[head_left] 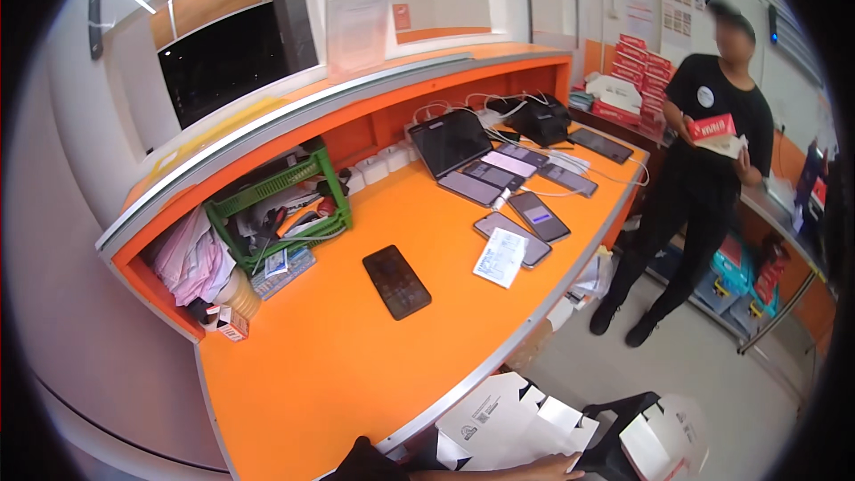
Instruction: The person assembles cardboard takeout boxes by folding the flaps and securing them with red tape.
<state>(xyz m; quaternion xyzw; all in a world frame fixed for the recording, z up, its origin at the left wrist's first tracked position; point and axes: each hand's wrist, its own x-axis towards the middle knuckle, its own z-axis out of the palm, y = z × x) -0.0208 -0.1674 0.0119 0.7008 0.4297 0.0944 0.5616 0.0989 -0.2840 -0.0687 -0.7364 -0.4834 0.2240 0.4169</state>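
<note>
My left hand (pixel 557 466) shows only at the lower edge, its bare forearm reaching right from a black sleeve (pixel 367 461). The fingers are closed at the lower right edge of a partly folded white cardboard box (pixel 499 419), though the frame cuts off much of the hand. Slots and tabs stick out along the box's right side. Just right of it lies another white cardboard box (pixel 659 441) against something black. My right hand is out of view.
An orange counter (pixel 312 383) holds a black phone (pixel 396 281), a paper slip (pixel 500 257), several phones, a laptop (pixel 451 142) and a green basket (pixel 285 205). At right a person (pixel 721 116) in black holds a red box (pixel 712 128). Red boxes (pixel 631 62) are stacked behind.
</note>
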